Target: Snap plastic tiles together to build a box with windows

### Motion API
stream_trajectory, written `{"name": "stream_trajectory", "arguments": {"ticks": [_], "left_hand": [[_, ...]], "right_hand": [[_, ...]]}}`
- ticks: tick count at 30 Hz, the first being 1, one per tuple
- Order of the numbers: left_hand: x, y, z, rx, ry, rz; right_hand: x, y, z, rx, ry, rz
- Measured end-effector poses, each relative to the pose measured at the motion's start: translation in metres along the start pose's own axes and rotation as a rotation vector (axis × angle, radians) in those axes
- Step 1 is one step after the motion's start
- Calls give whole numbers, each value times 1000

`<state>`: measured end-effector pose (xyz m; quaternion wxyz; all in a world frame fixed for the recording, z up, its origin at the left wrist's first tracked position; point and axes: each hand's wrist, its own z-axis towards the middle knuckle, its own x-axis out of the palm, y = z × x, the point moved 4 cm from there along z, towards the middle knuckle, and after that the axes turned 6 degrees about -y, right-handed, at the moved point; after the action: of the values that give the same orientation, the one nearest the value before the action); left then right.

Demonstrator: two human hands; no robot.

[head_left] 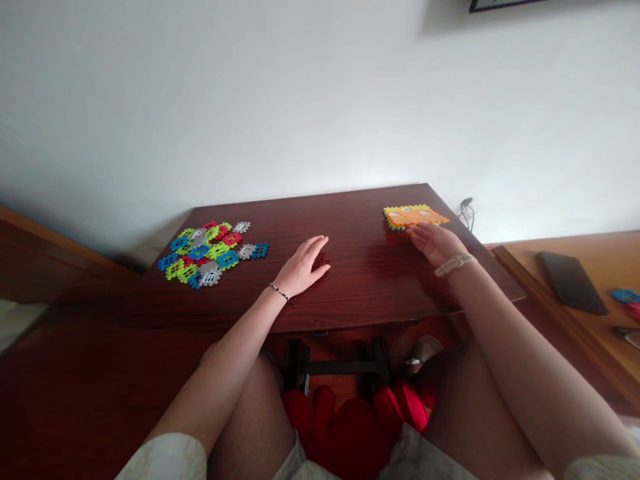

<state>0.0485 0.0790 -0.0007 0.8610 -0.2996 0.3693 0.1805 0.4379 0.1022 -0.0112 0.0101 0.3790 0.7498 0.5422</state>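
Observation:
My left hand (303, 267) hovers or rests near the middle of the table, fingers stretched out and thumb apart, with nothing in it. On the right, my right hand (436, 243) is palm up, its fingers reaching to the near edge of a stack of toothed plastic panels (414, 215), orange and yellow on top. Whether the fingertips touch the stack I cannot tell. The right fingers are loosely extended and hold nothing visible. To the left of my left hand lies a spread of toothed square building tiles (219, 250) in blue, green, red and grey, some with window grids.
The dark wooden table (340, 293) stands against a white wall (310, 100). A black cable (466, 210) hangs beyond its right corner. To the right, a wooden surface (530, 260) bears a dark flat device (571, 281). Something red and plush (355, 433) is between my legs.

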Motion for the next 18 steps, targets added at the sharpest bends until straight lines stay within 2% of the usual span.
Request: {"name": "stream_trajectory", "arguments": {"ticks": [9,18], "left_hand": [[1,0,0,-2,4,3],[6,2,2,-56,27,44]], "right_hand": [[-6,0,-14,132,96,-140],[-4,4,2,184,132,-220]]}}
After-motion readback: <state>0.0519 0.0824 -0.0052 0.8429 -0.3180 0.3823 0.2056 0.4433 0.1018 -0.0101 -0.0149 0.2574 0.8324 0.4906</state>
